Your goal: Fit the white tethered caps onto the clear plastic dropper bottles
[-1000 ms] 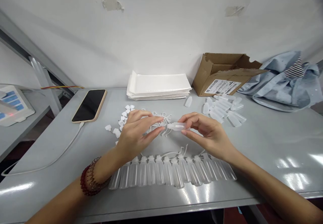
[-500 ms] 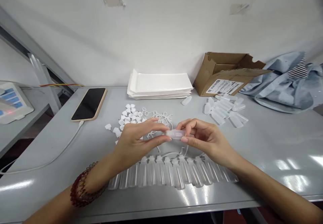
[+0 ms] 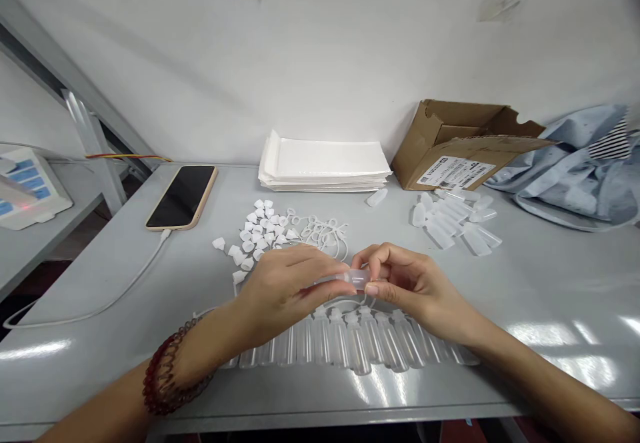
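A small translucent plastic tube (image 3: 358,278) lies level between my hands, above the grey table. My left hand (image 3: 283,286) is closed on its left end, thumb below and fingers above, hiding part of it. On the right end my right hand (image 3: 413,284) pinches it between thumb and fingertips. Just below the hands stands out a row of clear plastic bottles (image 3: 339,343), lying side by side with necks pointing away from me. Small white caps (image 3: 257,233) are scattered beyond my left hand. Thin white looped straps (image 3: 320,231) lie tangled next to the caps.
Translucent plastic sleeves (image 3: 445,220) lie heaped in front of an open cardboard box (image 3: 425,163). One loose sleeve (image 3: 377,197) rests near a stack of white envelopes (image 3: 327,163). A phone (image 3: 183,196) with a charging cable (image 3: 120,296) is at left; blue fabric (image 3: 575,170) at far right.
My left hand has slid right along the tube and now covers more of its left end. Both hands sit slightly lower and further right in view; the camera has shifted slightly.
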`<state>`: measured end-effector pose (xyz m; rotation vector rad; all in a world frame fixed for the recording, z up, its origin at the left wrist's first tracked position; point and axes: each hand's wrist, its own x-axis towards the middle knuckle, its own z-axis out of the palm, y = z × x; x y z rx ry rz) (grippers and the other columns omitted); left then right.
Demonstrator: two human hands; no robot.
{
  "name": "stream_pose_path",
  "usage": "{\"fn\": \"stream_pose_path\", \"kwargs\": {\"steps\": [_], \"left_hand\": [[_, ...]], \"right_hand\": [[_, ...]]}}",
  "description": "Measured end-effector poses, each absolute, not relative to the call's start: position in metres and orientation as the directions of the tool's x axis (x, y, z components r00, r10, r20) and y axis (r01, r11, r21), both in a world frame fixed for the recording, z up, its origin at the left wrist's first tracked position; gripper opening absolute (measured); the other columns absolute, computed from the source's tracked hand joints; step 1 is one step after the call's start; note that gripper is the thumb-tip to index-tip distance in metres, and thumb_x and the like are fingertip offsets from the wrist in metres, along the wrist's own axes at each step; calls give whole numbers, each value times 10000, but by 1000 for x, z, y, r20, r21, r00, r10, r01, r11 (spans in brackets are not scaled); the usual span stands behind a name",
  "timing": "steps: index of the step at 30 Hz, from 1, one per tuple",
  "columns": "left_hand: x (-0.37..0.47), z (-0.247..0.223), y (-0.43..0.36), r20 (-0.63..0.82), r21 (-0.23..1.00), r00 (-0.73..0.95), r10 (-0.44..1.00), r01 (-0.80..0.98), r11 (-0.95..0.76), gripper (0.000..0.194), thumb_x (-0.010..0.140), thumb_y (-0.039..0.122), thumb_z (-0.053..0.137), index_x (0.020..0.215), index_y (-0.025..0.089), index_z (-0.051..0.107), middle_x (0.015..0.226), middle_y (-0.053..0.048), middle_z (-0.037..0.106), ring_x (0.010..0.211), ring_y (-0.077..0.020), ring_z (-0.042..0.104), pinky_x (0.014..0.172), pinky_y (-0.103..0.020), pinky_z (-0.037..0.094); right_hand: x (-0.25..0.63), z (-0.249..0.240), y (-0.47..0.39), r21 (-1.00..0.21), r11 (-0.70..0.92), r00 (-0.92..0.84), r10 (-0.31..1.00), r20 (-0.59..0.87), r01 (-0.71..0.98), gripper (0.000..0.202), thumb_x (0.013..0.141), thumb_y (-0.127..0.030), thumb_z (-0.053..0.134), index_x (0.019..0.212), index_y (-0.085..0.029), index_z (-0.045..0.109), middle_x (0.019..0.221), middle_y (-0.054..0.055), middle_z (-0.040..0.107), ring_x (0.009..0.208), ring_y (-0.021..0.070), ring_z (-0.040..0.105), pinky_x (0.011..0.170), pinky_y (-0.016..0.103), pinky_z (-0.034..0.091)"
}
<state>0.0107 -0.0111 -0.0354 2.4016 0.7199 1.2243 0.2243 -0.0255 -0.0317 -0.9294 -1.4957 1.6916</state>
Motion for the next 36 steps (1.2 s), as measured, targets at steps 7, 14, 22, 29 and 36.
{"fn": "stream_pose_path", "kwargs": {"steps": [7,14,22,29,36], "left_hand": [[12,-25,-13,615,557,501,610,271,-785,112,831,201,675,942,200,670,801,-30,682,723,-133,626,629,-257,544],[7,-24,-15,458,693,559,691,262,-672,137,827,192,675,954,236,704,860,-15,666,778,-133,606,681,-266,524],[8,-29,-15,487,625,561,669,311,-716,283,845,245,661,1126,237,624,905,-25,657,884,-175,557,758,-327,507],[17,-28,-21,754,272,424,502,495,-826,478,755,316,756,1148,140,549,997,-104,644,1009,-253,550,886,-445,487],[16,-29,-27,746,65,537,394,530,-845,476,727,306,781,1092,69,589,957,-124,673,972,-283,555,817,-423,497]], "right_hand": [[226,-29,-24,-979,-178,-529,843,-102,-94,129,846,-230,652,808,-191,535,990,19,587,743,98,601,624,232,462],[222,-29,-27,-968,-239,-622,771,-138,-82,124,890,-252,604,873,-187,499,813,30,687,807,138,662,766,319,497],[223,-25,-28,-967,-241,-639,758,-132,-85,152,912,-291,570,851,-186,477,795,22,666,790,139,654,770,330,492],[228,-20,-26,-991,-127,-500,861,-93,-34,173,890,-334,600,859,-206,487,854,12,615,766,123,563,663,261,415],[222,-25,-27,-975,-202,-552,825,-121,-88,248,860,-391,630,855,-211,461,769,-29,512,631,93,434,615,248,348]]}}
